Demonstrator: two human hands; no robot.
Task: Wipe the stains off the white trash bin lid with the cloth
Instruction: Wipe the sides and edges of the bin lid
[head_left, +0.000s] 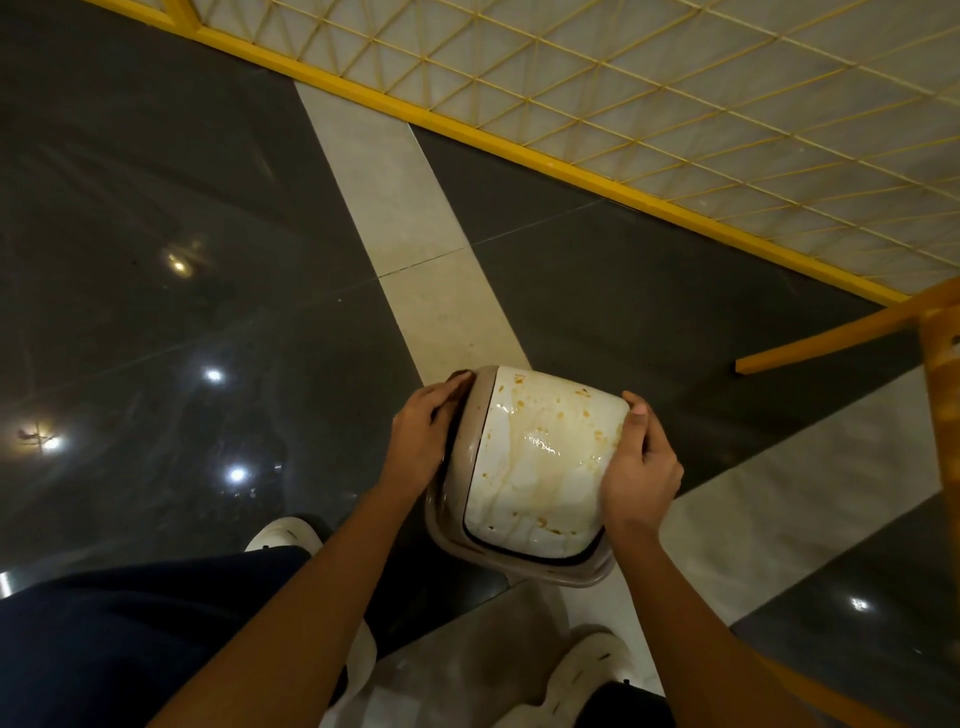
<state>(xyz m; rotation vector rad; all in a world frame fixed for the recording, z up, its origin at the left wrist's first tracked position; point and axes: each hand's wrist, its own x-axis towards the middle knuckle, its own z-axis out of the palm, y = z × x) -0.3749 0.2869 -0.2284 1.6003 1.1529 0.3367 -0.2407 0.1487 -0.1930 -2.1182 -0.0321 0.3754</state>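
Observation:
The white trash bin lid (535, 467) sits in a beige rim (524, 569), low in the middle of the head view. Orange-brown spots and runs streak its glossy curved surface. My left hand (423, 434) grips the rim's left side, fingers curled over the edge. My right hand (641, 467) holds the lid's right side, thumb on top. The lid is held above the floor between both hands. No cloth is in view.
Dark glossy floor tiles (182, 312) with pale stripes (415, 234) lie below. A yellow lattice fence (675, 104) runs across the upper right, and a yellow wooden frame (940, 395) stands at the right edge. My white shoes (587, 670) and dark trousers (130, 639) show at the bottom.

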